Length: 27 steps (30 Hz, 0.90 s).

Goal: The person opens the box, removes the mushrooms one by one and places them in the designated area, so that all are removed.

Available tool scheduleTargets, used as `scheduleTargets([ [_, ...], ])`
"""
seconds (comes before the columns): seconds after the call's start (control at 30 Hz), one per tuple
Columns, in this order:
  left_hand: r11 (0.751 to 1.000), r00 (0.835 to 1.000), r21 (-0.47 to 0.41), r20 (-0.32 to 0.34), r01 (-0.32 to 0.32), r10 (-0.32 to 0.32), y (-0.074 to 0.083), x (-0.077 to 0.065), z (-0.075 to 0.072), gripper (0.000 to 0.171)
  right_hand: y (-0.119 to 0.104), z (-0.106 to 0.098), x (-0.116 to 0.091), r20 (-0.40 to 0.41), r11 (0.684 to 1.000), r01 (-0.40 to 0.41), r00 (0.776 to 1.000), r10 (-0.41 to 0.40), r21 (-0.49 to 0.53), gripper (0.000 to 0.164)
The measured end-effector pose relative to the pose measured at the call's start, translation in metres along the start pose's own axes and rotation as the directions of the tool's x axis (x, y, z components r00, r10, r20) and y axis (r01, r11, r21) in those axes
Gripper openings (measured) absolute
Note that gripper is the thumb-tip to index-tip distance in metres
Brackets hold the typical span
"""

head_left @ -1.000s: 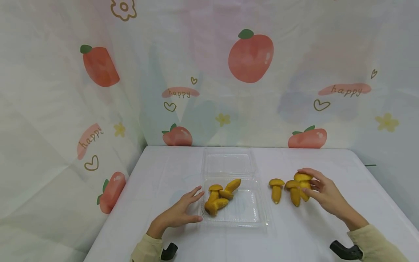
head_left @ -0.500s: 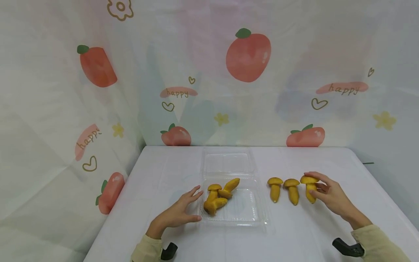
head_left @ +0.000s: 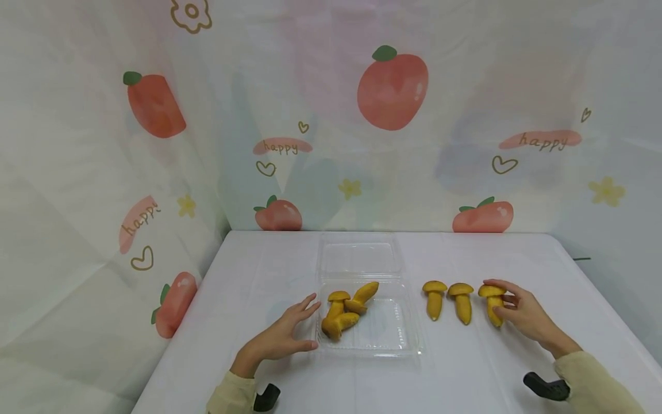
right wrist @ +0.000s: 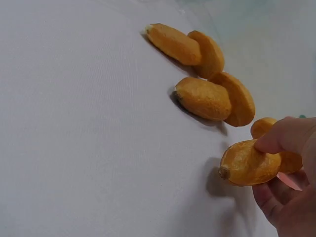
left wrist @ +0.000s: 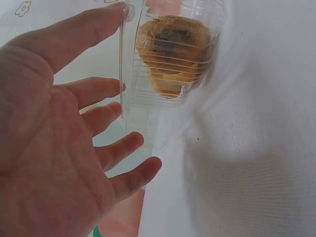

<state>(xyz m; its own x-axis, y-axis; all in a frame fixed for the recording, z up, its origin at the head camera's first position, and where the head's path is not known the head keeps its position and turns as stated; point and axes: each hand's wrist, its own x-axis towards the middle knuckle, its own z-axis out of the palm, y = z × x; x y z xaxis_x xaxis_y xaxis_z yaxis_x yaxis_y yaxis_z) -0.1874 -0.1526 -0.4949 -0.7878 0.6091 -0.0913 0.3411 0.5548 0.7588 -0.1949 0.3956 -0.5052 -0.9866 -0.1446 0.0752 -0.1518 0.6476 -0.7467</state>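
Observation:
My right hand (head_left: 528, 315) pinches a yellow mushroom (head_left: 493, 305) by its stem, cap pointing away from me. The right wrist view shows the thumb on top of the held mushroom's stem (right wrist: 249, 165) and fingers beneath it. To its left, two more yellow mushrooms lie on the table, the nearer-by one (head_left: 462, 305) and one farther left (head_left: 435, 302). My left hand (head_left: 281, 333) is spread beside a clear plastic clamshell box (head_left: 408, 339); in the left wrist view its fingertips meet the box's rim (left wrist: 126, 59). Several mushrooms (head_left: 336, 316) lie in the box's left half.
The box's clear lid (head_left: 360, 257) lies folded back toward the rear of the white table (head_left: 269, 259). Printed cloth walls (head_left: 320, 115) rise behind the table and along its left side.
My right hand has moved the held mushroom rightward, away from the mushroom beside it, then slightly toward me. The left hand has stayed in place at the box.

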Motion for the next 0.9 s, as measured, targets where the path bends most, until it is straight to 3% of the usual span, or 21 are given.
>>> scheduleTargets([
  [0.43, 1.0, 1.0, 0.005, -0.003, -0.003, 0.003, 0.0005, 0.0, -0.0008, 0.083, 0.0065, 0.0033, 0.008, 0.075, 0.997, -0.058, 0.995, 0.062, -0.057, 0.06],
  [0.9, 1.0, 1.0, 0.007, -0.003, -0.004, 0.004, 0.0002, 0.0003, -0.0004, 0.083, 0.0065, -0.0011, 0.0032, 0.084, 0.988, -0.123, 0.988, 0.131, -0.097, 0.072],
])
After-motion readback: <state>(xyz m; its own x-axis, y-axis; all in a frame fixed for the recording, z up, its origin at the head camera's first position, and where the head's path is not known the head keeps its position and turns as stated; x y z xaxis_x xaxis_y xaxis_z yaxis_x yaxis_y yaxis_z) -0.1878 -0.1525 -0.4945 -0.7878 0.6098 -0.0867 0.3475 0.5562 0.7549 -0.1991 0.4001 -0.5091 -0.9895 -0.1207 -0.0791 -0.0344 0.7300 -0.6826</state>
